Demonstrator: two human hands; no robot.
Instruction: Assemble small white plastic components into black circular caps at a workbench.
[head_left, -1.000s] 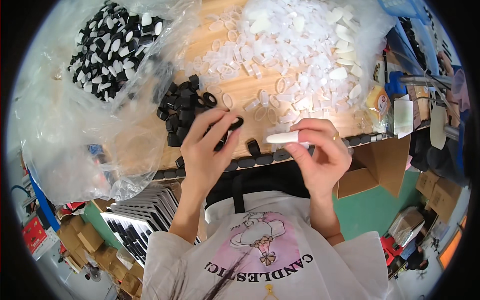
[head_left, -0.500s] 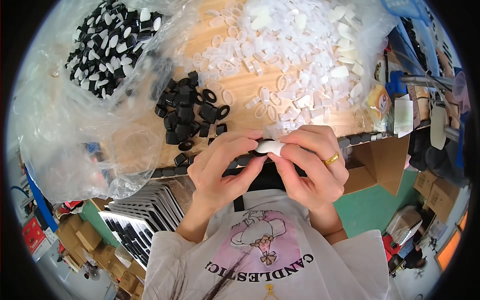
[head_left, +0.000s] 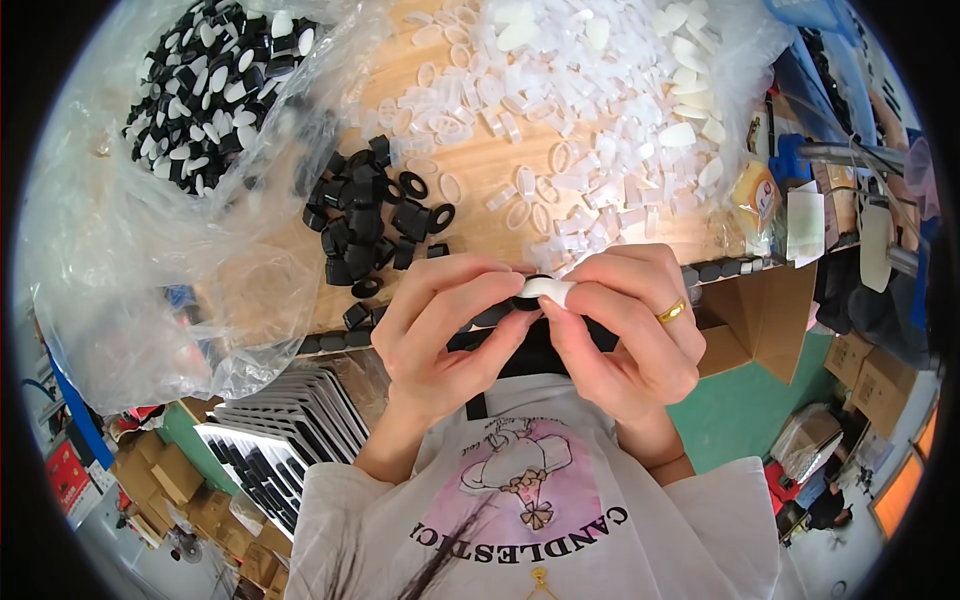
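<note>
A white piece (head_left: 549, 289) meets a black ring (head_left: 521, 301) above the near edge of the wooden table (head_left: 484, 237); the left hand (head_left: 432, 335) pinches the ring, the right hand (head_left: 632, 335) the white piece, fingertips almost meeting. Beyond lie black rings (head_left: 358, 212) and translucent rings (head_left: 560, 110); an open carton (head_left: 785, 325) stands right, over green floor (head_left: 745, 415).

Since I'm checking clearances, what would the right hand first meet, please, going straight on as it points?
Beyond the white piece it pinches, the right hand would probably meet the black piece, though depth is unclear.
</note>
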